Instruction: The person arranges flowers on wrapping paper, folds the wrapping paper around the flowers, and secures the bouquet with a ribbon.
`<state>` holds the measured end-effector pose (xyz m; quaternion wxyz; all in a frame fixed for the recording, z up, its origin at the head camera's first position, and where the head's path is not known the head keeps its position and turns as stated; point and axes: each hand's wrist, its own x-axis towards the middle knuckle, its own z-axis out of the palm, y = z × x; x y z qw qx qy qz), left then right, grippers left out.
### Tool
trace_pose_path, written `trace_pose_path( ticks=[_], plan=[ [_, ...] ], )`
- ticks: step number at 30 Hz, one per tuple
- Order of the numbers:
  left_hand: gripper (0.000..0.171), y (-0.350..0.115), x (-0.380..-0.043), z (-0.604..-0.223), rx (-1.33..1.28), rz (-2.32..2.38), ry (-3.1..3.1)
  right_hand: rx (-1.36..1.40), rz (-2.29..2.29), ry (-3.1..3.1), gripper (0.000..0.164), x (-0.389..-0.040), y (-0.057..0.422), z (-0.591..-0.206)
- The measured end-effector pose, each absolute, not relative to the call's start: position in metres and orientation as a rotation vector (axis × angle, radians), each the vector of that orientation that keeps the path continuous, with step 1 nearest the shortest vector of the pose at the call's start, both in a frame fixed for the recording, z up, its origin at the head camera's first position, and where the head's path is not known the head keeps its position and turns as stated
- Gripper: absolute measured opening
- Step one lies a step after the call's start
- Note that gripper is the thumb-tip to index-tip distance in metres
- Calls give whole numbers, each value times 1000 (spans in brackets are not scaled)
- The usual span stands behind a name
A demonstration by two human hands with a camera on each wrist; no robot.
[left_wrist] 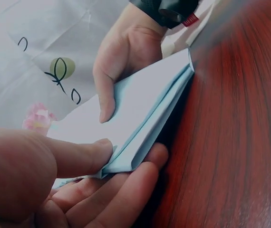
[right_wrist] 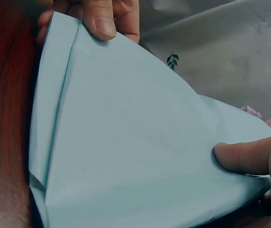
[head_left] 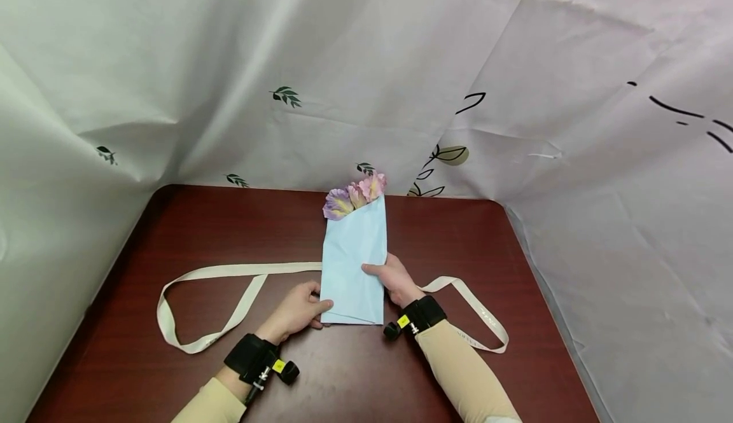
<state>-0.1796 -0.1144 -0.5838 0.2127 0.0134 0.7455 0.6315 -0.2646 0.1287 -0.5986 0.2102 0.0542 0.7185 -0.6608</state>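
Observation:
Pale blue wrapping paper [head_left: 354,264] is folded round a small bunch of flowers [head_left: 356,195], whose pink and purple petals stick out at the far end. My left hand [head_left: 300,308] pinches the near left corner of the wrap, thumb on top and fingers beneath, as the left wrist view shows. On the right side, my right hand [head_left: 396,280] grips the wrap's edge with its thumb [right_wrist: 245,154] lying over the paper. The near end is folded over in layers [left_wrist: 150,128]. A cream ribbon [head_left: 229,271] passes behind the wrap; its middle is hidden.
The ribbon's loose ends curl on the dark red wooden table [head_left: 263,232], one loop at left and a lettered one [head_left: 487,318] at right, partly beneath the right forearm. A pale printed cloth [head_left: 366,79] hangs behind the table and along its sides.

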Motion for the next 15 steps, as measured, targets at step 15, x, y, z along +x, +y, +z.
trace_pose_path(
  ticks=[15],
  plan=[
    [41, -113, -184, -589, 187, 1268, 2648, 79, -1587, 2397, 54, -261, 129, -592]
  ],
)
